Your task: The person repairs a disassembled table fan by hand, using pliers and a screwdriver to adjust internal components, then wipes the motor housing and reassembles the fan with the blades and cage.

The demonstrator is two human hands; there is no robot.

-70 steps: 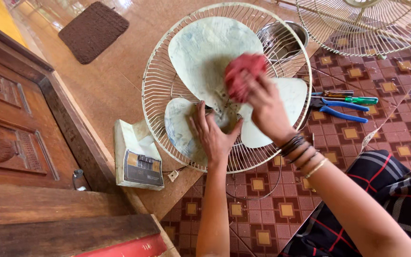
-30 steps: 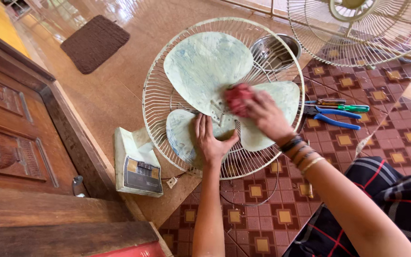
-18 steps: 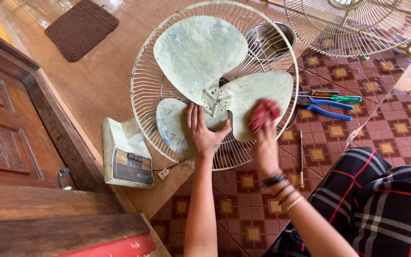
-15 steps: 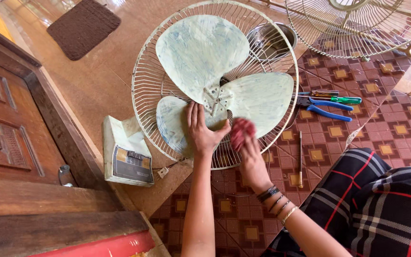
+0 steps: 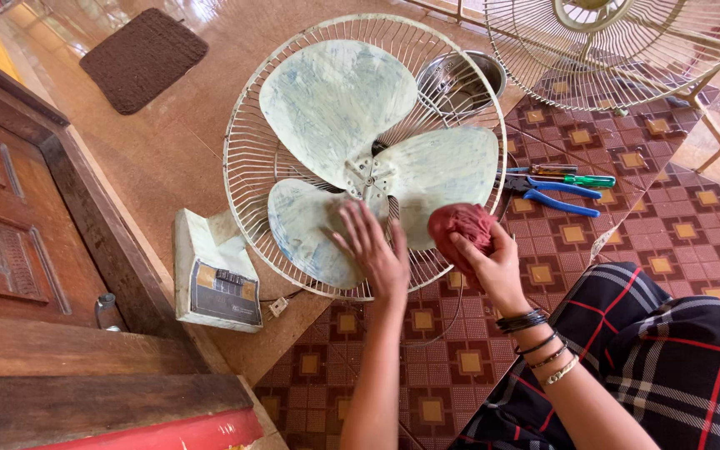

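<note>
1. Red cloth (image 5: 460, 227), bunched into a wad, sits in the right hand (image 5: 493, 265), whose fingers are curled tight around it, just at the near right edge of the fan blades (image 5: 352, 167).
2. Left hand (image 5: 377, 254) lies flat with fingers spread and holds nothing, pressing on the near blade close to the hub.
3. Pale blades rest inside a round wire cage (image 5: 247, 179) lying on the floor.
4. Blue pliers (image 5: 556, 196) and a green screwdriver (image 5: 577, 177) lie on the patterned mat (image 5: 668, 225) to the right.
5. Far right, a second wire guard (image 5: 627, 50) stands near a metal bowl (image 5: 460, 79).
</note>
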